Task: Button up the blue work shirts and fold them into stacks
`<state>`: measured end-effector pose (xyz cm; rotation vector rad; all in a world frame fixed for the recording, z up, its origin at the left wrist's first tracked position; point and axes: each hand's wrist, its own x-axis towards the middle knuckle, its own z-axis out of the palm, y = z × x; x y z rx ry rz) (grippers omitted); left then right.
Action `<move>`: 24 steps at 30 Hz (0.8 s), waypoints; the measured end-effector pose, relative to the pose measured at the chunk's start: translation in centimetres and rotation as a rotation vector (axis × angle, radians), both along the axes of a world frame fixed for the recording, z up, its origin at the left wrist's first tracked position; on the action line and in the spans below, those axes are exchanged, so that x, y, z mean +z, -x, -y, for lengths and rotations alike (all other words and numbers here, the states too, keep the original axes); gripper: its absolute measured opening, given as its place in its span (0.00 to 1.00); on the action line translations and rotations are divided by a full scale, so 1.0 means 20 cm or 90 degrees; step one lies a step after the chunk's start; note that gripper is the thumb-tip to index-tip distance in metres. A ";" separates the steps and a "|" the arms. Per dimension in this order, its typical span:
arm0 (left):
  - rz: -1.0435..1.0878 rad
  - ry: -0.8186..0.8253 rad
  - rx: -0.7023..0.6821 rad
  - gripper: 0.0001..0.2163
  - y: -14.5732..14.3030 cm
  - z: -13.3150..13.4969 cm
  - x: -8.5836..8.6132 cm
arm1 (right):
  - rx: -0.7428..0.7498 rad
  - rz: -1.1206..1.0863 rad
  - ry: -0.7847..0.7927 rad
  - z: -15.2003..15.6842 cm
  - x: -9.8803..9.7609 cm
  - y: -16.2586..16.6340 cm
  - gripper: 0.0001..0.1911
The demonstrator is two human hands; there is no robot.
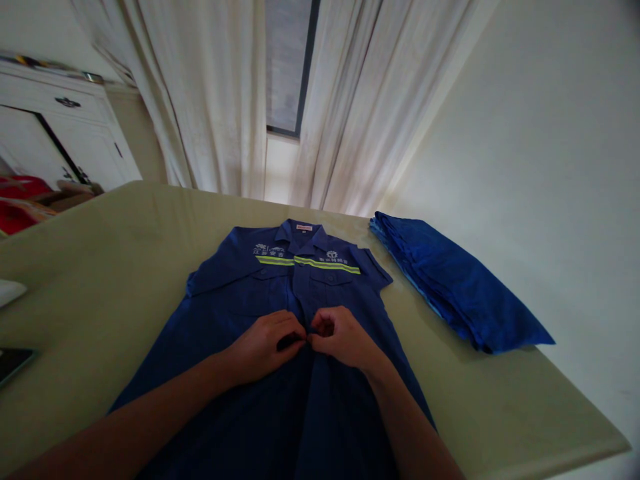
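Note:
A dark blue short-sleeved work shirt (pixel 245 287) lies spread face up, its collar pointing away from me. White lettering and a yellow-green reflective stripe cross its chest. My left hand (pixel 273 341) pinches the front opening below the chest pockets, thumb against fingers. Right beside it, my right hand (pixel 340 335) pinches the opposite edge of the placket, and the fingertips of both hands nearly meet. Whatever small part of the placket sits between the fingertips is hidden. Above the hands the front edges lie close together, with a button visible near the stripe.
Folded blue cloth (pixel 445 280) lies on the pale green table (pixel 115 267) at the right, near the wall. A dark phone-like object (pixel 14 363) and a white item (pixel 10 291) are at the left edge. Curtains (pixel 215 93) and a white cabinet (pixel 60 127) stand behind.

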<state>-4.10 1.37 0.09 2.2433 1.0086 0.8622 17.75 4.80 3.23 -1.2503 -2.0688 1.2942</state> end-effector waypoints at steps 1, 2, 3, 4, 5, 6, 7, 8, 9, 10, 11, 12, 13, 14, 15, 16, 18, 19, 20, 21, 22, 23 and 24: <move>0.002 0.017 0.007 0.04 0.00 0.00 0.00 | -0.001 0.002 0.002 0.00 0.00 0.00 0.04; 0.001 0.036 0.016 0.04 0.00 0.00 -0.01 | 0.000 -0.001 0.017 0.00 0.00 0.00 0.04; 0.000 0.053 0.026 0.04 0.00 0.00 -0.01 | 0.002 -0.008 0.040 0.00 0.00 -0.01 0.04; -0.004 0.068 0.034 0.04 -0.01 0.00 0.00 | 0.004 -0.021 0.068 0.00 0.00 -0.01 0.05; -0.007 0.078 0.037 0.04 -0.01 0.00 0.00 | 0.007 -0.039 0.098 0.00 0.00 -0.01 0.06; -0.007 0.084 0.036 0.04 -0.01 0.00 0.01 | 0.010 -0.060 0.129 0.00 0.00 -0.01 0.07; -0.004 0.086 0.031 0.05 -0.01 0.00 0.01 | 0.014 -0.081 0.157 0.00 0.00 -0.01 0.09; 0.000 0.088 0.024 0.06 -0.01 0.00 0.02 | 0.015 -0.097 0.176 -0.01 0.00 -0.01 0.10; 0.005 0.092 0.018 0.06 -0.02 0.00 0.02 | 0.013 -0.106 0.184 -0.01 0.00 0.00 0.09; 0.011 0.100 0.016 0.07 -0.02 0.00 0.03 | 0.009 -0.104 0.182 -0.01 0.00 0.00 0.08; 0.016 0.112 0.020 0.06 -0.02 -0.01 0.03 | 0.004 -0.093 0.172 -0.01 0.00 0.00 0.07; 0.023 0.130 0.028 0.06 -0.02 -0.01 0.04 | 0.000 -0.079 0.155 -0.01 -0.01 0.00 0.06; 0.030 0.151 0.037 0.05 -0.02 -0.01 0.04 | 0.000 -0.068 0.139 -0.01 -0.02 0.00 0.06; 0.039 0.172 0.045 0.04 -0.02 -0.01 0.05 | 0.005 -0.062 0.129 -0.02 -0.02 0.01 0.05; 0.047 0.191 0.049 0.04 -0.02 -0.01 0.05 | 0.011 -0.061 0.122 -0.02 -0.03 0.01 0.06; 0.054 0.206 0.051 0.04 -0.01 -0.02 0.06 | 0.015 -0.064 0.115 -0.02 -0.04 0.01 0.06; 0.060 0.224 0.055 0.03 -0.01 -0.02 0.07 | 0.011 -0.073 0.101 -0.03 -0.07 0.02 0.06; 0.059 0.226 0.059 0.04 -0.01 -0.02 0.08 | 0.006 -0.079 0.090 -0.03 -0.08 0.02 0.06; 0.059 0.228 0.062 0.05 -0.01 -0.02 0.08 | -0.001 -0.086 0.074 -0.03 -0.10 0.02 0.05; 0.061 0.230 0.065 0.06 -0.01 -0.03 0.09 | -0.006 -0.091 0.056 -0.02 -0.12 0.03 0.05; 0.064 0.234 0.067 0.08 -0.01 -0.03 0.09 | -0.008 -0.095 0.038 -0.02 -0.13 0.03 0.05; 0.068 0.239 0.071 0.10 -0.02 -0.03 0.09 | -0.009 -0.097 0.020 -0.02 -0.14 0.03 0.05; 0.070 0.246 0.077 0.11 -0.02 -0.03 0.09 | -0.008 -0.097 0.005 -0.02 -0.15 0.02 0.06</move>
